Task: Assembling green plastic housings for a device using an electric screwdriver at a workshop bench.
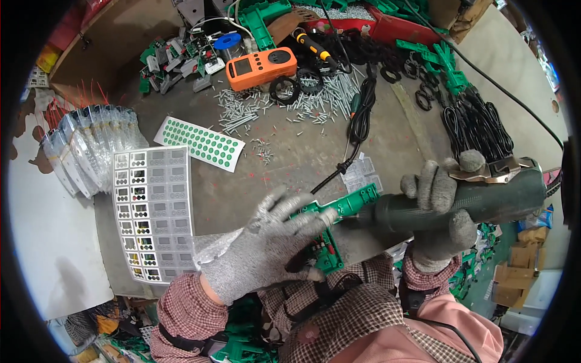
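My left hand (260, 248), in a grey knit glove, is closed around a green plastic casing (358, 201) in front of my body. Red wires and a small part show inside the casing's lower arm, and a black cord runs up from it. My right hand (437, 196), gloved too, grips a thick dark green electric screwdriver (508, 196) with a metal lever on top. The tool lies nearly level, its blurred nose pointing left at the casing. Whether its tip touches a screw is hidden.
Loose screws (327, 97) are heaped behind an orange meter (261, 68). Sticker sheets (151, 212) lie on the left, beside bagged parts (91, 145). Coiled black cords (478, 124) sit at the right. A yellow-and-black screwdriver (315, 47) rests at the back.
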The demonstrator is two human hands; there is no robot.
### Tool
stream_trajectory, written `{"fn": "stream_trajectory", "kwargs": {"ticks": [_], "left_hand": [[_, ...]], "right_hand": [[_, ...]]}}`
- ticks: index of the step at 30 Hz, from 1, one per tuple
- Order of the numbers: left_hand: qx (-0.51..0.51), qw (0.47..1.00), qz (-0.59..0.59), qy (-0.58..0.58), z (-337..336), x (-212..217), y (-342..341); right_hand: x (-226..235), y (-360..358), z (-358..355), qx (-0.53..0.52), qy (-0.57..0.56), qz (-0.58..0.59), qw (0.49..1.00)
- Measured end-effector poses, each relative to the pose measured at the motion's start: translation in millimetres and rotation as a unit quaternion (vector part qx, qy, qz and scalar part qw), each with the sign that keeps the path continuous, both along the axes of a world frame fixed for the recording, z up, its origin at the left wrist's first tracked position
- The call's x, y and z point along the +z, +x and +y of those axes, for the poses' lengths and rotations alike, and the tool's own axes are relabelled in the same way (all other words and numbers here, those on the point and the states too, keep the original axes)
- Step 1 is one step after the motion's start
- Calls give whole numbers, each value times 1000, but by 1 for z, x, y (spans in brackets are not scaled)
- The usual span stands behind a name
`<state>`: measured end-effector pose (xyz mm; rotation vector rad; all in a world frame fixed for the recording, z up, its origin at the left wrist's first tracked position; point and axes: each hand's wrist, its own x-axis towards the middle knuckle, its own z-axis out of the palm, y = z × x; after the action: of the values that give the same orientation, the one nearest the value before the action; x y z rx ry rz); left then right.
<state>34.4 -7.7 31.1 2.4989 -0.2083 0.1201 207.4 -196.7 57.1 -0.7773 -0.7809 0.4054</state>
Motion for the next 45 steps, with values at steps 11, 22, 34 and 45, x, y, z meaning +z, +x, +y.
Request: {"fn": "stream_trajectory", "kwargs": {"ticks": [11, 22, 34, 45], "left_hand": [[-60, 997, 35, -29, 18, -14, 5], [-68, 981, 53, -175, 29, -25, 8], [-67, 972, 54, -220, 30, -29, 11], [-79, 966, 40, -242, 30, -38, 8]], "right_hand": [[-20, -24, 7, -12, -95, 86, 992], [-33, -19, 9, 25, -64, 58, 996], [-46, -11, 27, 320, 69, -11, 945], [-30, -35, -12, 154, -465, 73, 869]]}}
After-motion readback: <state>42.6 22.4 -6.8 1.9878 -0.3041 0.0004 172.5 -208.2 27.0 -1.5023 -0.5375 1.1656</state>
